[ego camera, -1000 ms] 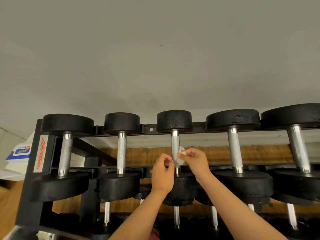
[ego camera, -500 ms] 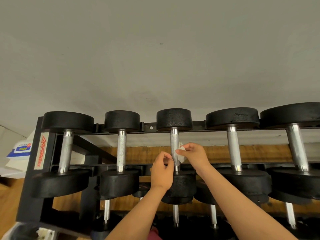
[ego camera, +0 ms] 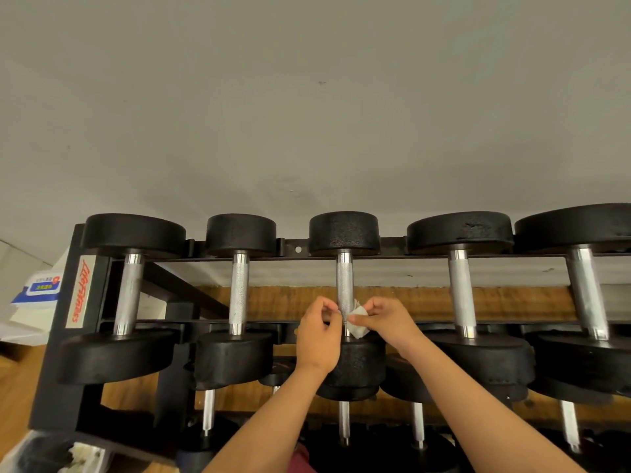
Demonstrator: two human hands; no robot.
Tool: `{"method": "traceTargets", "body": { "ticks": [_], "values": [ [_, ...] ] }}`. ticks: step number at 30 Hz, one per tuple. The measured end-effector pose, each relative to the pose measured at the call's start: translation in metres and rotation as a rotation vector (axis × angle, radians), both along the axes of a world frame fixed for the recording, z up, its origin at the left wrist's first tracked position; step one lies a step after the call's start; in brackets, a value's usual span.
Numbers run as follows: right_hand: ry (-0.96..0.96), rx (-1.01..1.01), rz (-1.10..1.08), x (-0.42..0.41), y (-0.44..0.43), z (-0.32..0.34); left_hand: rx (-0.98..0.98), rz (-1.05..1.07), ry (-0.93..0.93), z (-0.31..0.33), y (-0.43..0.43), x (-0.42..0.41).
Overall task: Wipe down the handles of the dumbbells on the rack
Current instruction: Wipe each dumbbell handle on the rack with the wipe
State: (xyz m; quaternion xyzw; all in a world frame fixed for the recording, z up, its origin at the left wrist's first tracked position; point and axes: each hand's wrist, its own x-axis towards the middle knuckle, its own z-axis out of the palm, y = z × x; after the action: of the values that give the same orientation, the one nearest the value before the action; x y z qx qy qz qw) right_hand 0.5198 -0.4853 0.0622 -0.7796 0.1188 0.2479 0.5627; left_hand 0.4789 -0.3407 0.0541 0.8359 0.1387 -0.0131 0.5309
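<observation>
Fingers of R hand are pinched on a crumpled white wipe, pressed vs. lower handle of mid top-row dumbbell on rack. L hand is curled at handle's left side; its grasp can't be told.

Both hands pinch a white wipe around the middle dumbbell's handle.
</observation>
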Motion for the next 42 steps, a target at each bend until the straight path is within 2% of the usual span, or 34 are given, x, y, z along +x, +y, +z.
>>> {"method": "traceTargets", "body": {
  "ticks": [5, 13, 17, 24, 28, 31, 33, 35, 36, 38, 42],
  "values": [
    [0.056, 0.006, 0.080, 0.002, 0.002, 0.006, 0.001, -0.004, 0.000, 0.001, 0.000, 0.000],
    [0.050, -0.100, 0.199, -0.002, 0.000, 0.013, 0.026, 0.012, 0.003, 0.000, 0.000, -0.001],
    [0.027, -0.154, 0.240, 0.000, 0.001, 0.015, -0.017, 0.082, 0.029, -0.002, -0.006, -0.021],
    [0.022, -0.239, 0.350, 0.004, 0.004, 0.016, -0.017, 0.064, 0.058, -0.005, -0.003, -0.047],
    [-0.013, -0.254, 0.313, 0.006, 0.001, 0.018, -0.010, 0.040, 0.085, -0.003, -0.001, -0.047],
    [-0.043, -0.170, 0.225, -0.004, -0.001, 0.025, -0.016, 0.043, 0.077, -0.003, -0.002, -0.047],
    [-0.010, 0.034, 0.186, -0.012, 0.002, 0.036, -0.062, 0.035, 0.113, 0.001, -0.002, -0.046],
    [0.007, 0.173, 0.198, -0.020, 0.008, 0.045, -0.288, 0.090, 0.172, 0.014, 0.002, -0.045],
    [0.002, 0.202, 0.210, -0.023, 0.010, 0.047, -0.423, 0.124, 0.197, 0.023, 0.006, -0.046],
    [-0.018, 0.229, 0.214, -0.027, 0.011, 0.050, -0.548, 0.144, 0.174, 0.041, 0.015, -0.046],
    [-0.051, 0.239, 0.244, -0.032, 0.014, 0.057, -0.556, 0.027, 0.114, 0.055, 0.030, -0.046]
  ]
}}
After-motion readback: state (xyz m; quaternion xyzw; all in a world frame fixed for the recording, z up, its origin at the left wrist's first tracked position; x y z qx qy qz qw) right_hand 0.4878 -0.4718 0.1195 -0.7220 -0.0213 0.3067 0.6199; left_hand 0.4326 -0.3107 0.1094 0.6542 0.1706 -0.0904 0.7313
